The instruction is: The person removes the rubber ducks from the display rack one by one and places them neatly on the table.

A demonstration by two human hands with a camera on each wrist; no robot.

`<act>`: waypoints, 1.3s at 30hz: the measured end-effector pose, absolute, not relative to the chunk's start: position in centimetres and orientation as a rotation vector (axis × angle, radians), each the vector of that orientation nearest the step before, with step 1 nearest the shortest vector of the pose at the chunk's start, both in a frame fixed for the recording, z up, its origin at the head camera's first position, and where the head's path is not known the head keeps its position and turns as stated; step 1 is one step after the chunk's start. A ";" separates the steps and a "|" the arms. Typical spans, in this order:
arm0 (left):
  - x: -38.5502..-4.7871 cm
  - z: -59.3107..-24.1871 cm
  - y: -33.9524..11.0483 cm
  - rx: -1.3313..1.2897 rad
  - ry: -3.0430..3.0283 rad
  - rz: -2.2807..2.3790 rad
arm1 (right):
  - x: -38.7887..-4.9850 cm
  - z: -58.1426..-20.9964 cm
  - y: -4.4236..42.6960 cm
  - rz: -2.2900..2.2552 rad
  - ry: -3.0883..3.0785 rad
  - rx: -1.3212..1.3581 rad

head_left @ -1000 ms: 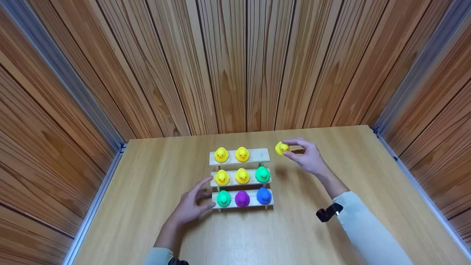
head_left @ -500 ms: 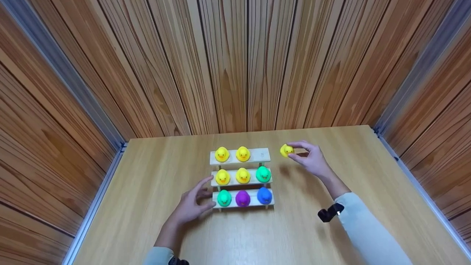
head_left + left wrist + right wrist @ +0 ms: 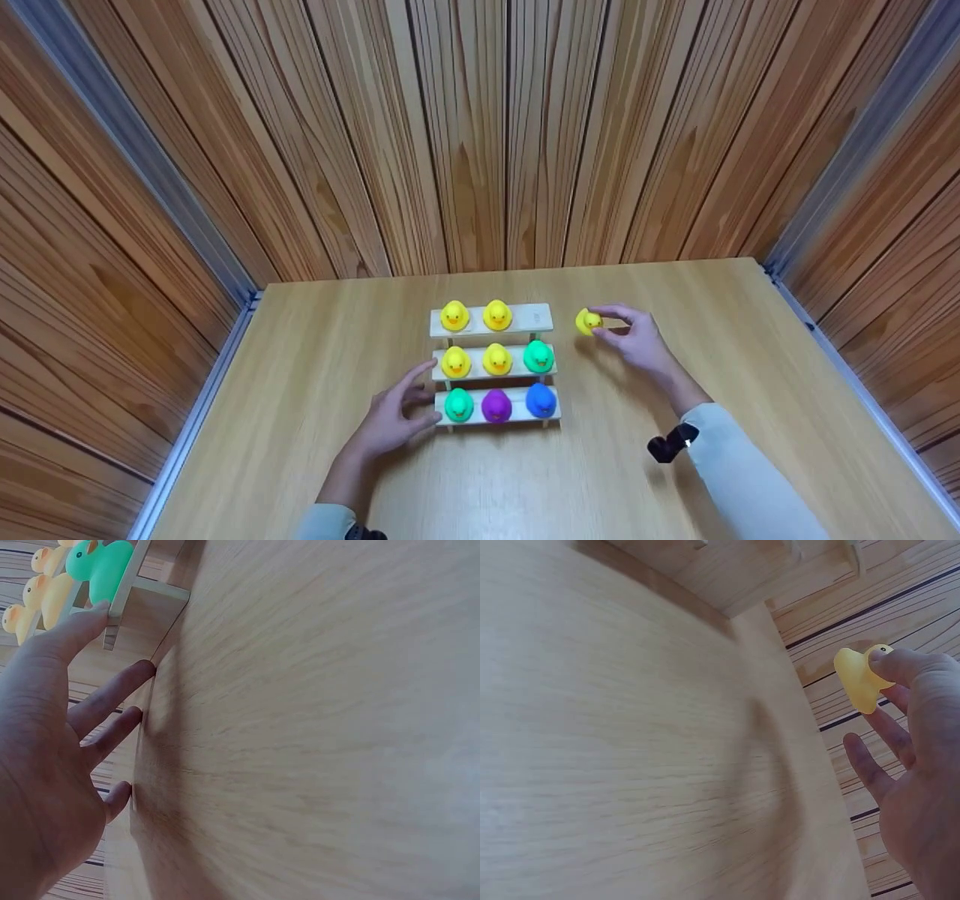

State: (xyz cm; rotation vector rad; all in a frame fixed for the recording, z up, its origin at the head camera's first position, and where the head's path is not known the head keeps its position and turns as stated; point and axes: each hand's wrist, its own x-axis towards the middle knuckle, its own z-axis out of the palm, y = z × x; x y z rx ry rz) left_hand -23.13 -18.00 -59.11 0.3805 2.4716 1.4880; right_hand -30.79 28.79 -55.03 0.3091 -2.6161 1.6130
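Note:
A white three-step rack (image 3: 531, 319) stands on the table. Its top step holds two yellow ducks (image 3: 454, 316), with the right end bare. On the middle step are two yellow ducks and a green duck (image 3: 538, 356); the lowest bears a green, a purple (image 3: 496, 406) and a blue duck (image 3: 541, 400). The right hand (image 3: 639, 341) pinches a yellow duck (image 3: 861, 679) between thumb and fingers, to the right of the top step and above the table. At the rack's left end, the left hand (image 3: 391, 420) has its fingers spread, its thumb (image 3: 86, 626) touching the lowest step's edge.
The wooden table (image 3: 315, 360) reaches back to a wood-plank wall (image 3: 480, 150). Plank walls with metal rails stand at the left and right. A small black device (image 3: 671, 442) is on the right wrist.
The right hand has moved slightly right and toward the table's front with the yellow duck, away from the rack's top step. The left hand has stayed at the rack's left end.

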 end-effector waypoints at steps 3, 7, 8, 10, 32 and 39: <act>-23.1 -59.2 -18.0 0.373 2.478 1.478 | -30.6 -55.6 28.9 1.626 -2.633 0.292; -23.2 -59.3 -18.0 0.367 2.481 1.474 | -30.4 -56.2 29.1 1.621 -2.671 0.239; -23.2 -59.3 -18.0 0.367 2.481 1.473 | -30.3 -56.4 29.1 1.620 -2.678 0.232; -23.2 -59.3 -18.0 0.368 2.482 1.472 | -30.2 -56.8 29.2 1.627 -2.685 0.218; -23.1 -59.2 -18.0 0.391 2.495 1.486 | -29.8 -59.1 29.5 1.669 -2.672 0.258; -23.1 -59.2 -18.0 0.408 2.487 1.487 | -29.8 -59.3 29.7 1.672 -2.679 0.244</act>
